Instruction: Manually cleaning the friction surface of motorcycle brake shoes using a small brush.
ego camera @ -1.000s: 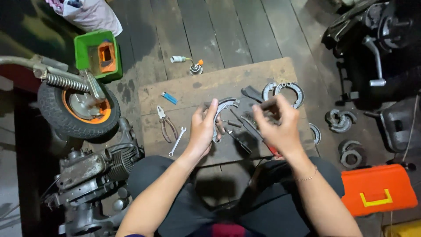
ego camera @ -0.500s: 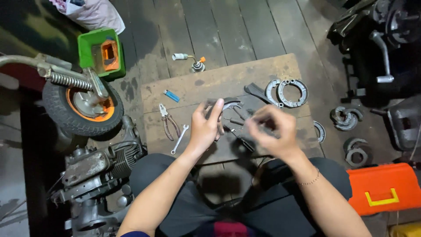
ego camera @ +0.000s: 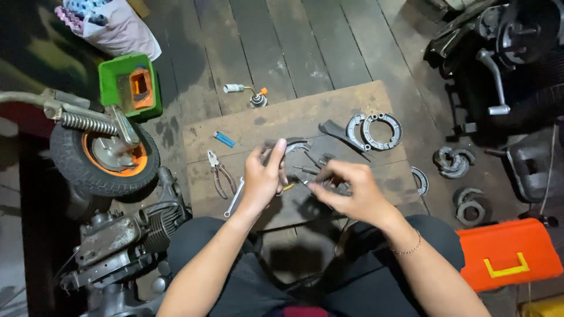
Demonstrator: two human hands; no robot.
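Below, a wooden board [ego camera: 294, 120] lies on the floor between a small wheel [ego camera: 103, 158] and an orange case [ego camera: 508, 252]. Over it, the left hand [ego camera: 264, 176] grips a curved brake shoe [ego camera: 294, 145], fingers wrapped round it. The right hand [ego camera: 352, 191] pinches a small tool, too blurred to identify, just beside pliers [ego camera: 218, 173].

Left hand [ego camera: 264, 176] raised, fingers curled, right hand [ego camera: 346, 191] pinching
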